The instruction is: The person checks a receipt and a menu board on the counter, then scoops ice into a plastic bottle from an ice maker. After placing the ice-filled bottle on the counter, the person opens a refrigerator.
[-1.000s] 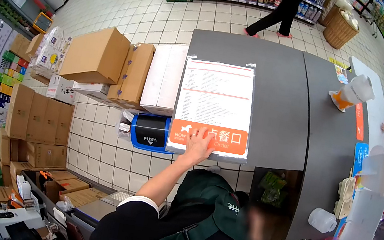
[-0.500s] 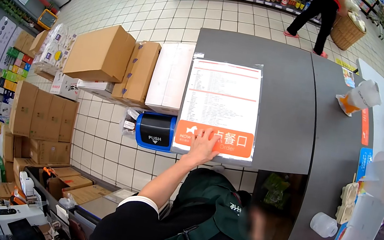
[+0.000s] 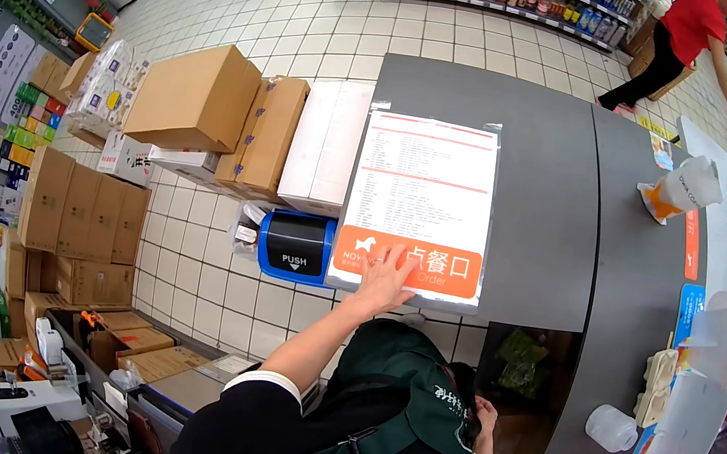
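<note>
My left hand [image 3: 384, 282] lies palm down on the orange lower strip of a laminated printed sheet [image 3: 428, 180], its fingers apart and holding nothing. Clear film borders the sheet, which rests flat on the grey counter [image 3: 541, 189] near its front left corner. To the right of my dark green apron [image 3: 391, 355], my right hand [image 3: 486, 422] shows low beside the open shelf under the counter. Its fingers are partly hidden, and whether it holds anything cannot be made out.
Left of the counter are a blue-rimmed push bin [image 3: 295, 245] and cardboard boxes [image 3: 185, 94]. A cup holder [image 3: 678, 189], a clear tub [image 3: 611, 428] and an egg-carton-like tray [image 3: 656, 386] line the right side. A person in red [image 3: 689, 31] is beyond the counter.
The person in red has walked to the right and now stands past the counter's far right corner. The view has shifted slightly. My right hand shows more clearly; my left hand stays on the sheet.
</note>
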Tool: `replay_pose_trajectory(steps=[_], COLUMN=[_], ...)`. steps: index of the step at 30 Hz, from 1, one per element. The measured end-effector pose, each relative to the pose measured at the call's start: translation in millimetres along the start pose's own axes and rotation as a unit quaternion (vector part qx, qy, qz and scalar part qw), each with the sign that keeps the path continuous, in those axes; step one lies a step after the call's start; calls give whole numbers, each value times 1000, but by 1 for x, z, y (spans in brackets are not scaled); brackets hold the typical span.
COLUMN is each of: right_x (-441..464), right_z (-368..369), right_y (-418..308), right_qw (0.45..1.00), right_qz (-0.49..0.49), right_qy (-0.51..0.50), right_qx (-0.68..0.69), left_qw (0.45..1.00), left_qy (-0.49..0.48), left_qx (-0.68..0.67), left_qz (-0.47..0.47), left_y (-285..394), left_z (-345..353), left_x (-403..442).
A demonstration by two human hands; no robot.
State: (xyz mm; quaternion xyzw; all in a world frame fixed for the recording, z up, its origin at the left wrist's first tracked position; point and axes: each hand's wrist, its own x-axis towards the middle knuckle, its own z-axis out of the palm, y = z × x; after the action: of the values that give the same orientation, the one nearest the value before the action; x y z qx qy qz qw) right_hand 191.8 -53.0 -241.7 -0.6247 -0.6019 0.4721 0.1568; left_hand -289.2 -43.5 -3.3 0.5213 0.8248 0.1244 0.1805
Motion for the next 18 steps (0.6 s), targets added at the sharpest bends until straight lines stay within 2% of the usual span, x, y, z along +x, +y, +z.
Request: replay_pose_trajectory(steps=[1,2,3,4,6,15,18], right_x=[1,3,-1,-2,-3,-2,0], right_z=[-9,-13,-8,1,6,8,10], right_y=[-32,-38,-37,-4,15,8,13], right_qw=[986,945,945,985,1000,998,999], right_qz=[133,262,263,138,9,-43,-34], right_qy=[-39,-77,-78,-34,11,10,13], right_qx=[91,179,178,94,7,-35,-38], left_qw=[1000,1000,999,998,998,998,998], left_qy=[-8,-8,-26,-44,-50,-60,-51], left_qx=[24,24,31,38,38,31,36], left_qz=[3,2,0,-2,2,11,16], left_y=[1,1,1,2,2,5,4], left_z=[1,4,9,12,14,11,13], left_x=[-2,-5,-7,-9,-12,-14,-16])
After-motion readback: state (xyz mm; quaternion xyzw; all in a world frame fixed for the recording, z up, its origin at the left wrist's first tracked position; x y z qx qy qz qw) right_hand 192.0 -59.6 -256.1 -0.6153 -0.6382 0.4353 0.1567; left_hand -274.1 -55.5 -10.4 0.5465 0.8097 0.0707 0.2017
